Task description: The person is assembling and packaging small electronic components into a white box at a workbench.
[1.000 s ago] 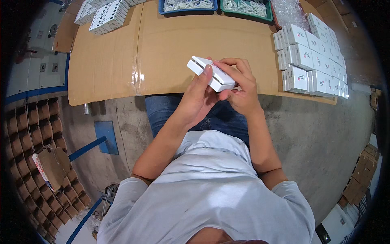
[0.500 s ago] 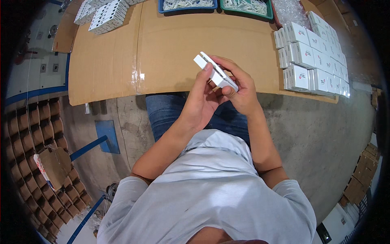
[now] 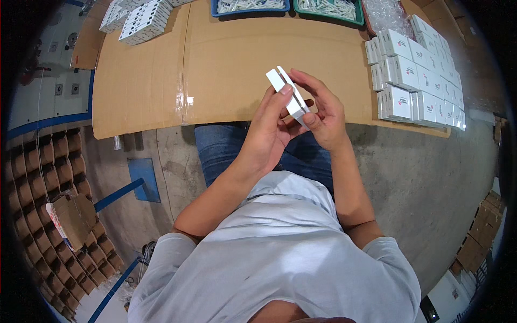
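A small white box-like piece (image 3: 297, 109) with a dark gap running along its side is held tilted just above the table's near edge. My left hand (image 3: 267, 129) is closed on it, the thumb pressed on its side and the fingers beneath. From the other side my right hand (image 3: 329, 121) also grips it, thumb at the lower end and index finger arched near the top. The fingers hide part of the piece, and its exact kind cannot be told.
Cardboard covers the table (image 3: 140, 81). Stacked white boxes (image 3: 423, 81) stand at right, more white pieces (image 3: 145, 24) at back left. A blue tray (image 3: 250, 13) and a green tray (image 3: 358, 21) hold small white parts. Clear plastic bags (image 3: 385, 19) lie beside them.
The white piece has turned slightly more upright and shifted a little right. My right fingers have lifted and spread somewhat; both hands still hold it.
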Action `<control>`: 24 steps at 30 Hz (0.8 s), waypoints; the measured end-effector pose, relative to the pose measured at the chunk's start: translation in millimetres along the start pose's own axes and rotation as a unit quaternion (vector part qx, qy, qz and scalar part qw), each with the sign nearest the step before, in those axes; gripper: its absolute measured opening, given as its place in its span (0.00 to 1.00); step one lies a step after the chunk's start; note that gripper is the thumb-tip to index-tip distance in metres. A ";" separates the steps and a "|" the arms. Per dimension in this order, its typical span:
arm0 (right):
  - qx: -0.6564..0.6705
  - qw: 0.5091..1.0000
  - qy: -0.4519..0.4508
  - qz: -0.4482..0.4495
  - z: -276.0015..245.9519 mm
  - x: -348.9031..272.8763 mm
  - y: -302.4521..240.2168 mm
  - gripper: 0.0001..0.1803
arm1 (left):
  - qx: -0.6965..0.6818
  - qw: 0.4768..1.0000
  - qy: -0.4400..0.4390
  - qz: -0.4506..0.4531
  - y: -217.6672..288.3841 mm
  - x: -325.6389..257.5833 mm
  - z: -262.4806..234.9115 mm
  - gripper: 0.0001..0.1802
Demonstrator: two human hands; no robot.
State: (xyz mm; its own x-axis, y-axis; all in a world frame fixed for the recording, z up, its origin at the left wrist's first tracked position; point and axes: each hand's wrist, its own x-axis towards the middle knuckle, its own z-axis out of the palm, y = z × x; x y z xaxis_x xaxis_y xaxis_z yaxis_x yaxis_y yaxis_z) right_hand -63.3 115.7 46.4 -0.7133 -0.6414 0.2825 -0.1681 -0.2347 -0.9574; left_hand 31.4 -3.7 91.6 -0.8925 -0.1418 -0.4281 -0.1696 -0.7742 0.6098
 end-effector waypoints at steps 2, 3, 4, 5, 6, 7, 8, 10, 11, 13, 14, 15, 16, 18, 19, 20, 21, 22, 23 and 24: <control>-0.025 0.999 0.003 -0.034 -1.7 0.7 0.7 0.46 | -0.007 1.000 -0.013 0.001 3.0 -1.9 3.3 0.25; -0.030 0.999 -0.003 -0.030 -2.7 0.6 0.9 0.46 | -0.014 1.000 -0.026 0.003 3.8 -2.5 3.9 0.24; -0.034 0.999 -0.010 -0.025 -3.0 0.6 1.2 0.47 | -0.014 1.000 -0.025 0.003 3.2 -2.5 3.0 0.24; -0.034 0.999 -0.010 -0.026 -3.3 0.6 1.8 0.47 | -0.012 1.000 -0.025 0.002 2.2 -2.2 2.2 0.24; -0.036 0.999 -0.007 -0.033 -3.6 0.3 3.2 0.48 | -0.010 1.000 -0.025 0.002 1.6 -2.0 2.0 0.24; -0.038 0.998 -0.004 -0.040 -3.7 0.1 3.7 0.48 | -0.010 1.000 -0.026 0.002 1.5 -1.8 3.8 0.24; -0.037 0.999 -0.004 -0.039 -3.0 0.3 3.4 0.48 | -0.011 1.000 -0.025 0.013 1.5 -1.3 5.9 0.24; -0.033 0.999 0.006 -0.029 -1.4 1.1 1.3 0.49 | -0.012 0.999 -0.024 0.023 2.3 -0.4 7.0 0.25; -0.033 0.999 0.006 -0.029 -1.6 1.4 1.1 0.49 | -0.009 0.999 -0.022 0.023 2.4 -0.1 6.8 0.27; -0.057 0.997 0.009 -0.046 -2.3 1.9 1.1 0.49 | -0.006 1.000 -0.020 0.023 2.7 -0.1 8.5 0.28; -0.057 0.997 0.009 -0.046 -2.3 1.5 1.3 0.49 | -0.009 0.999 -0.011 0.033 2.8 -0.7 11.6 0.30; -0.064 0.996 0.008 -0.063 -2.1 1.2 1.6 0.47 | -0.013 0.999 -0.002 0.043 2.6 -1.2 13.4 0.33; -0.072 0.994 0.006 -0.080 -1.7 1.0 1.8 0.45 | -0.013 0.999 -0.002 0.043 1.8 -1.4 12.9 0.33; -0.107 0.988 0.012 -0.110 0.2 3.2 -2.1 0.44 | 0.040 0.998 -0.020 0.050 0.1 -1.6 11.5 0.31; -0.142 0.980 0.017 -0.140 1.4 4.1 -3.5 0.44 | 0.040 0.998 -0.020 0.050 0.4 -2.4 13.2 0.31; -0.142 0.980 0.017 -0.140 2.5 3.8 -3.5 0.44 | 0.045 0.997 -0.005 0.060 0.6 -3.7 16.3 0.33; -0.147 0.978 0.025 -0.143 3.5 3.4 -3.2 0.44 | 0.050 0.996 0.009 0.070 0.0 -4.6 18.6 0.35; -0.152 0.977 0.032 -0.147 4.3 3.0 -2.9 0.45 | 0.050 0.996 0.009 0.070 -1.6 -4.8 19.6 0.35; -0.152 0.977 0.032 -0.147 5.1 2.9 -2.6 0.45 | 0.050 0.995 0.006 0.081 -3.1 -4.8 20.4 0.36; -0.150 0.976 0.038 -0.152 5.8 2.7 -2.3 0.45 | 0.050 0.994 0.003 0.093 -4.3 -4.5 20.8 0.38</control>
State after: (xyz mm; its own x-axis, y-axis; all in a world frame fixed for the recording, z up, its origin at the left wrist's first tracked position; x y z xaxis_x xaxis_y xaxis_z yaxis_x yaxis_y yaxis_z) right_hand -60.9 110.3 49.8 -0.6464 -0.5161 0.5620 -0.5638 -0.1732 -0.8075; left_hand 27.5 13.2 104.8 -0.9101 -0.2808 -0.3047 -0.0419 -0.6691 0.7420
